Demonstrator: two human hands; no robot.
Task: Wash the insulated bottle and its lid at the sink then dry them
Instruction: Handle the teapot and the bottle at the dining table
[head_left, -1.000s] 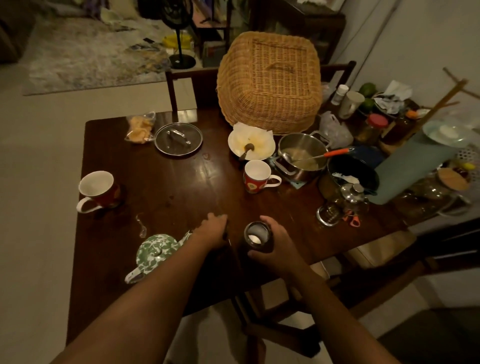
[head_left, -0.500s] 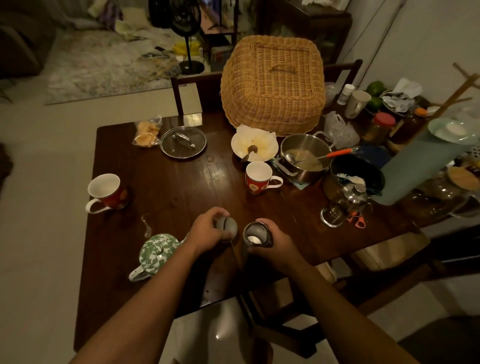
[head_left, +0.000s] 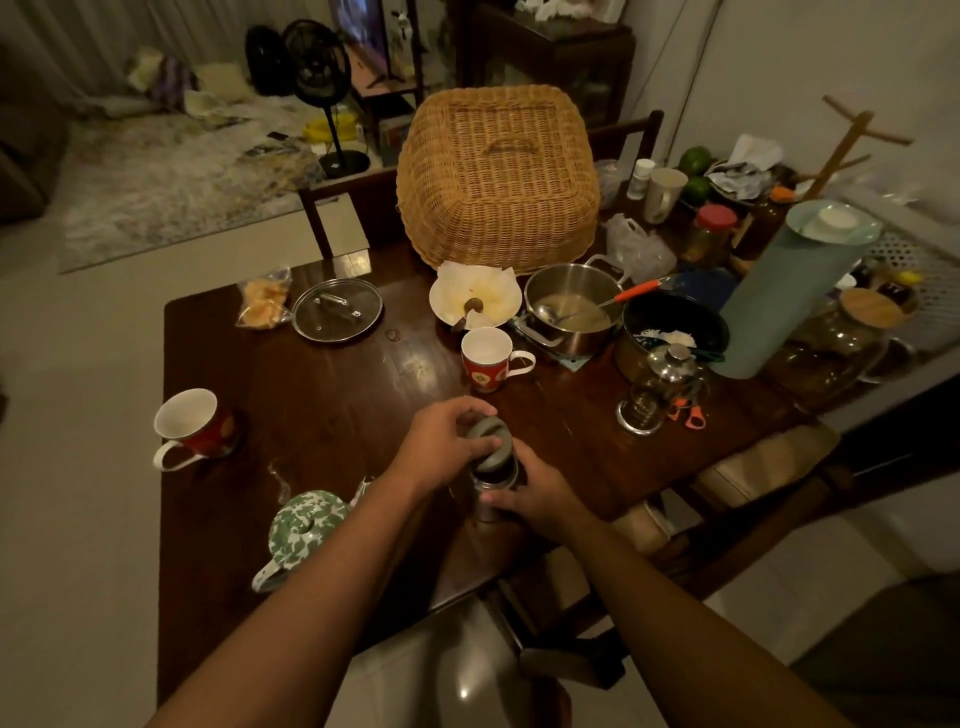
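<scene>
Bottle: lower centre of frame, at the near edge of the dark surface.
Lid: grey, tilted on the bottle's mouth.
Left grip: curled round the lid.
Right grip: wrapped round the bottle.

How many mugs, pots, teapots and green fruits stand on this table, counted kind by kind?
Mugs: 3 (red mug near left edge, red mug in middle, pale mug at back)
Pots: 2 (shiny steel pot with ladle, dark round pot)
Teapots: 1 (green-and-white speckled teapot)
Green fruits: 2 (round green fruit, second green fruit beside it)
Total: 8
</scene>
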